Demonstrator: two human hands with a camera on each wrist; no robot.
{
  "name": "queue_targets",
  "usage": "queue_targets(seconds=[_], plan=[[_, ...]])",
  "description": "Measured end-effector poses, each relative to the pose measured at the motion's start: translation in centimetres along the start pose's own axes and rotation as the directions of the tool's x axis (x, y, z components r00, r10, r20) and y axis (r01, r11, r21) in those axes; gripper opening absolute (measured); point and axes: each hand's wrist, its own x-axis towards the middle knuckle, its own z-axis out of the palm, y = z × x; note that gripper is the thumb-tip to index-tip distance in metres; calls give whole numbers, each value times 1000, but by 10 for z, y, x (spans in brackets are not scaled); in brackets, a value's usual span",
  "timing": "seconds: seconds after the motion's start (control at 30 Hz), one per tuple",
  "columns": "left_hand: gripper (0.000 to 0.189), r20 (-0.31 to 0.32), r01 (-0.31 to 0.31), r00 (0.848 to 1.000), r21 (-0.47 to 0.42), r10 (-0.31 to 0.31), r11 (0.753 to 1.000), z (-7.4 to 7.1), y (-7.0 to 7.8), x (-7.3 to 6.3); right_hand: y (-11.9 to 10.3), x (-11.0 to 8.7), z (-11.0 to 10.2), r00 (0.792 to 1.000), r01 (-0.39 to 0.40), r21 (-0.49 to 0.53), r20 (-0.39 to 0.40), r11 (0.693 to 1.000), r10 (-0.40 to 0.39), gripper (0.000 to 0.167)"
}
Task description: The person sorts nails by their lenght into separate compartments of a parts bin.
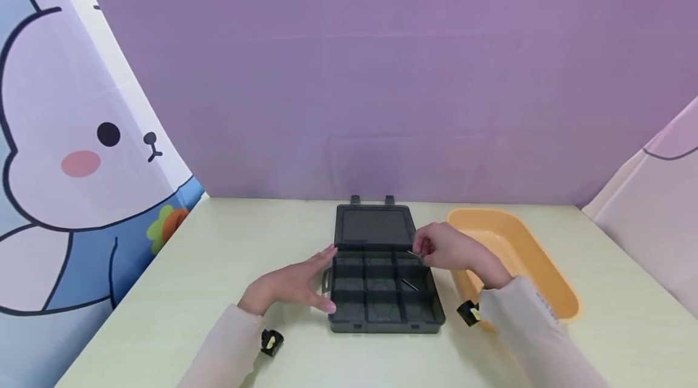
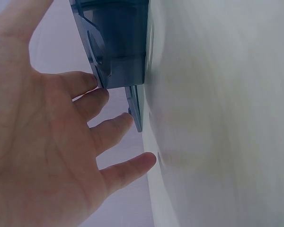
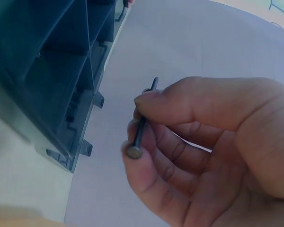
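Observation:
A dark, see-through compartment box [image 1: 384, 324] lies on the table with its lid [image 1: 375, 224] folded back. My right hand [image 1: 449, 247] is above the box's back right compartment. In the right wrist view, its thumb and fingers pinch a nail [image 3: 139, 130], flat head toward the camera. Another thin dark nail-like piece [image 1: 410, 284] rests in the middle right compartment. My left hand [image 1: 294, 285] is at the box's left side with fingers spread and extended. In the left wrist view, its fingertips [image 2: 102, 94] are at the box's edge; contact is hard to tell.
An orange tray [image 1: 564, 309] stands to the right of the box, partly behind my right forearm. A purple cloth [image 1: 349, 79] hangs along the table's back edge. Pale tabletop [image 1: 180, 291] extends to the left.

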Motion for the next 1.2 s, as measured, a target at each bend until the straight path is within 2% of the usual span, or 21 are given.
queue_targets(seconds=[0.23,0.53,0.93,1.2], plan=[[114,2,-1,1000,5,1,1000,2,0,0,-4,4,11,998,-63,-25,-1,998,63,15],[114,6,-5,1000,15,5,1000,-1,-1,1,-5,6,18,999,-38,-54,-6,998,38,14],[112,12,-14,1000,14,14,1000,-1,1,2,0,7,32,993,-112,-29,-25,993,112,16],[112,11,-4,1000,6,4,1000,1,-1,2,1,7,36,994,-106,-28,-18,994,105,15]])
